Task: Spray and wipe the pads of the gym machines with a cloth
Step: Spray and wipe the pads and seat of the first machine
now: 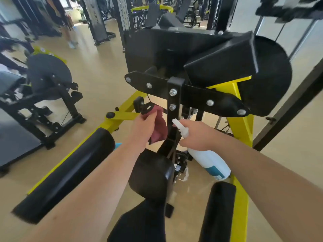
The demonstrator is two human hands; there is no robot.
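My left hand (145,127) grips a crumpled dark red cloth (160,128), held up near a black knob on the yellow frame. My right hand (195,135) holds a white spray bottle (208,162) with a blue label, its nozzle pointing left toward the black upright post. Below both hands sits a black seat pad (151,173). A long black roller pad (66,173) lies at the left and another black pad (218,212) at the lower right. A large black angled pad (222,60) stands above the hands.
The yellow machine frame (242,123) surrounds the pads. Another black machine (49,81) stands at the left on the tan floor. More gym machines fill the background, and a person's legs (70,35) show at the far left back. A mirror or glass panel is at the right.
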